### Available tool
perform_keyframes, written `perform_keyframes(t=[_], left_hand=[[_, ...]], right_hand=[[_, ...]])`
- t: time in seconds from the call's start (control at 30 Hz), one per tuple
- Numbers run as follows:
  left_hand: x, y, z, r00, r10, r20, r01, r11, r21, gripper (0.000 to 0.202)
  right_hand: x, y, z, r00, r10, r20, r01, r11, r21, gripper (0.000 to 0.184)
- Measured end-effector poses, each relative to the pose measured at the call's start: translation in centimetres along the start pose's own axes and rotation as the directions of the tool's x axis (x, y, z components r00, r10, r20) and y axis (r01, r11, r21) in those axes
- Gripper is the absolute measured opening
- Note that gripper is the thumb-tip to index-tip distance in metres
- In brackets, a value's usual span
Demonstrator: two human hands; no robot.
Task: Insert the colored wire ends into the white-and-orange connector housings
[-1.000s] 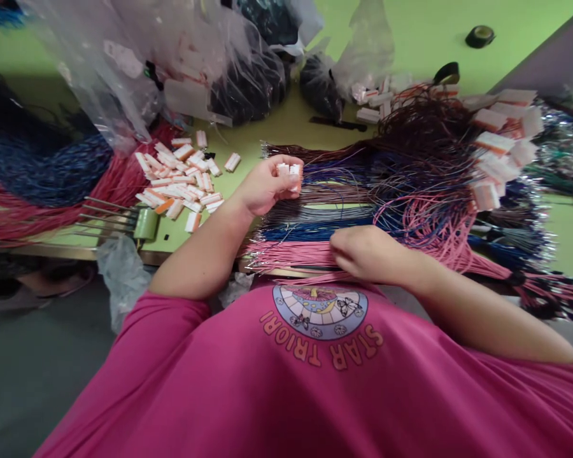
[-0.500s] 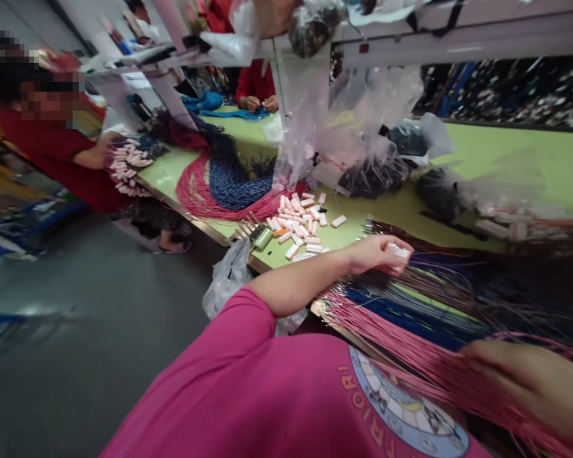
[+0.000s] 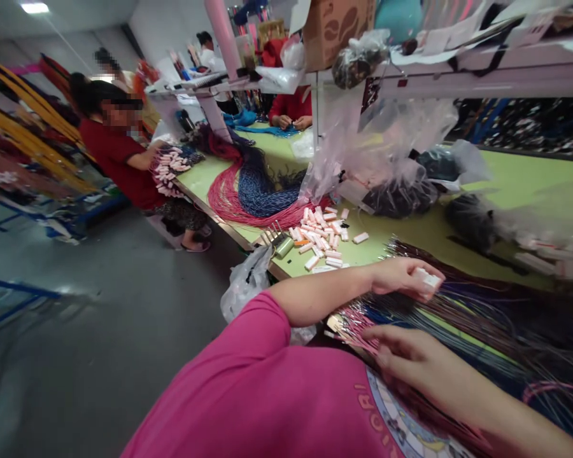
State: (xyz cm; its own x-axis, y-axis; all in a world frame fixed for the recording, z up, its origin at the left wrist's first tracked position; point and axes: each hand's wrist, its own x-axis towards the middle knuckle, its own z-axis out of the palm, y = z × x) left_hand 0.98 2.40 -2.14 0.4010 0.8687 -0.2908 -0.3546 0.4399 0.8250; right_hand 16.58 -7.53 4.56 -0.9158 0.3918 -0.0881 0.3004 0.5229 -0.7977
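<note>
White connector housing (image 3: 428,277), blocky and pinkish-edged, sat pinched in the curled left hand (image 3: 397,275) above the wires (image 3: 477,308); the right hand (image 3: 410,359), fingers loosely bent, was at the pink wires (image 3: 356,320), its grip impossible to tell.

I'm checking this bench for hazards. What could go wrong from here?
Pink wires by the right hand might tangle with the neighbouring blue wires. The left forearm lies beside loose white connector housings and might brush some off the bench. The green cylinder, close to the bench edge, might get knocked down.
</note>
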Motion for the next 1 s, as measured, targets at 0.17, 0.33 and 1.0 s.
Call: perform_keyframes(t=[0.17,0.33,1.0], left_hand=[[-1.7,0.4,0.6,1.000,0.022,0.005,-0.022,1.000,-0.023,0.039],[-2.3,0.2,0.7,0.998,0.049,-0.026,-0.050,0.999,-0.021,0.056],[-2.5,-0.1,1.1,0.998,0.032,-0.050,-0.031,0.999,0.027,0.067]], right_hand=[[2.2,-1.1,-0.6,0.980,0.198,0.032,-0.190,0.867,0.460,0.027],[-0.2,3.1,-4.0,0.842,0.228,-0.490,-0.133,0.966,0.222,0.024],[-2.7,6.6,-2.5,0.803,0.181,-0.568,-0.474,0.772,-0.424,0.033]])
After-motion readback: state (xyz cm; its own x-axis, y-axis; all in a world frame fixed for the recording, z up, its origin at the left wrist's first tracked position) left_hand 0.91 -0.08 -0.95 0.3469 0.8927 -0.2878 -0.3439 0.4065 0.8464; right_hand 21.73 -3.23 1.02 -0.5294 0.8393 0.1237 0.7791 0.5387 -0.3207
